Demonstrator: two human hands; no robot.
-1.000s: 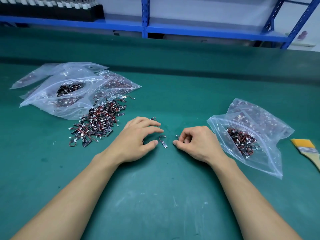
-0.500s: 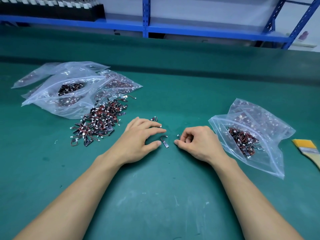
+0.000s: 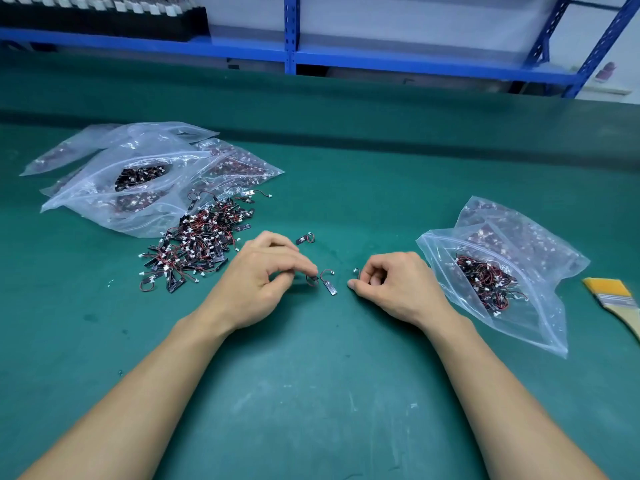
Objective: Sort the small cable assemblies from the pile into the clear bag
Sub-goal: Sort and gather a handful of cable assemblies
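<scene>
Currently, in the head view, the left hand (image 3: 263, 282) has its fingers curled, with thumb and fingertips pinching a small cable assembly (image 3: 312, 278). The right hand (image 3: 391, 289) is curled likewise and pinches a second assembly (image 3: 356, 271), of which only a white connector tip shows. A loose assembly (image 3: 329, 286) lies on the bench (image 3: 311, 375) between the two hands. The pile (image 3: 194, 251) lies just left of the left hand, with several filled bags (image 3: 138, 181) beyond it. The clear bag (image 3: 502, 271), mouth open and partly filled, lies just right of the right hand. A brush (image 3: 613, 296) lies further right.
</scene>
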